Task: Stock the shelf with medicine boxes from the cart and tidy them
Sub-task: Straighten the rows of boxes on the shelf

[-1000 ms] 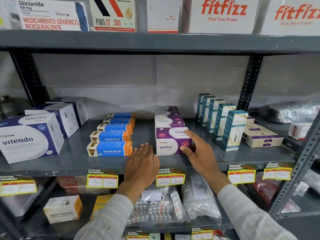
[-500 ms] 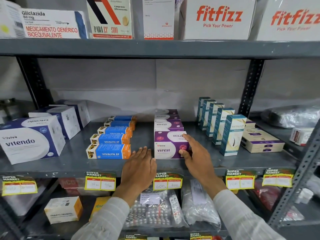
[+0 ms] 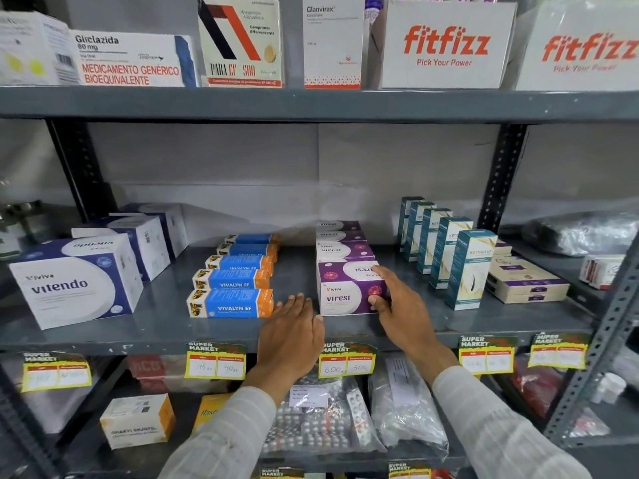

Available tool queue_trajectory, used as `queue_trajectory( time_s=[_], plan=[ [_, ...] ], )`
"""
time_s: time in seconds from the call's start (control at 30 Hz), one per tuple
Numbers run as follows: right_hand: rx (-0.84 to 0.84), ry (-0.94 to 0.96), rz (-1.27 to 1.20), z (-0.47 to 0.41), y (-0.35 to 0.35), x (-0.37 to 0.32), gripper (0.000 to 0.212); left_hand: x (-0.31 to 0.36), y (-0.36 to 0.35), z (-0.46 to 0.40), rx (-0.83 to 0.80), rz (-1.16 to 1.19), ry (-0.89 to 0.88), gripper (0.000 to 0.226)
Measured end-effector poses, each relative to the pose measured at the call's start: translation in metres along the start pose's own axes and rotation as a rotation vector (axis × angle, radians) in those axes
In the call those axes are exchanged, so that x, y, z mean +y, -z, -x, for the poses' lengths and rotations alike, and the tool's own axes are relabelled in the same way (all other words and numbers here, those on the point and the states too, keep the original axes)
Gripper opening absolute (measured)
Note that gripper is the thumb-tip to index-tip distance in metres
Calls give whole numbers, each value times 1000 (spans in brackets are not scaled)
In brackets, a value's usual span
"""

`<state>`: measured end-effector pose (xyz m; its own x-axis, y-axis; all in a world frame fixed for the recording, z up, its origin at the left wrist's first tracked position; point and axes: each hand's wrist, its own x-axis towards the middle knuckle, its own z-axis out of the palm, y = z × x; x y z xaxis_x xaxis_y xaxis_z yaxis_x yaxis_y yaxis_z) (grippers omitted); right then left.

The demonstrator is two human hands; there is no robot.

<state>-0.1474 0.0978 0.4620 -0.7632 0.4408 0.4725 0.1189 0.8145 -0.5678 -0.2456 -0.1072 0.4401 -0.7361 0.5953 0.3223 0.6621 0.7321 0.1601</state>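
Note:
A purple-and-white Virest box (image 3: pixel 340 295) stands at the front of a row of like boxes on the grey middle shelf (image 3: pixel 155 326). My right hand (image 3: pixel 403 305) grips its right front corner, fingers on the top and thumb on the front face. My left hand (image 3: pixel 292 335) lies flat on the shelf just left of that box, palm down with fingers apart, holding nothing. The cart is out of view.
Blue-orange Vivalyn boxes (image 3: pixel 231 304) line up to the left, Vitendo boxes (image 3: pixel 69 288) further left. Upright teal boxes (image 3: pixel 468 271) and flat beige boxes (image 3: pixel 525 281) stand to the right. Fitfizz boxes (image 3: pixel 446 46) fill the shelf above. Bagged blister packs (image 3: pixel 318 423) lie below.
My right hand has closed further round the front Virest box's right corner. My left hand stays flat on the shelf. The view has shifted slightly.

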Motion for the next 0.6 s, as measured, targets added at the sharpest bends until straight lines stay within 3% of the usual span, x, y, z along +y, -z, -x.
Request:
queue_trajectory(
  time_s=[0.1,0.2,0.27,0.33,0.4,0.5,0.6],
  plan=[
    [-5,4,6,2,3,-4,61,1,8,0,-18,72,-10,61],
    [12,53,-14,8,3,-9,75,-8,28,10,26,287,-44,57],
    [146,60,49,13,0,-19,77,-28,48,24,131,401,-56,55],
    [359,109,98,17,-7,-40,64,-66,66,41,283,468,-2,53],
    [443,252,68,20,-20,-74,42,-117,77,56,388,393,74,48],
    [253,433,65,17,-57,-125,24,-189,82,66,361,219,204,41],
    [7,344,82,7,-96,-155,34,-230,69,70,270,91,204,43]
  ],
)
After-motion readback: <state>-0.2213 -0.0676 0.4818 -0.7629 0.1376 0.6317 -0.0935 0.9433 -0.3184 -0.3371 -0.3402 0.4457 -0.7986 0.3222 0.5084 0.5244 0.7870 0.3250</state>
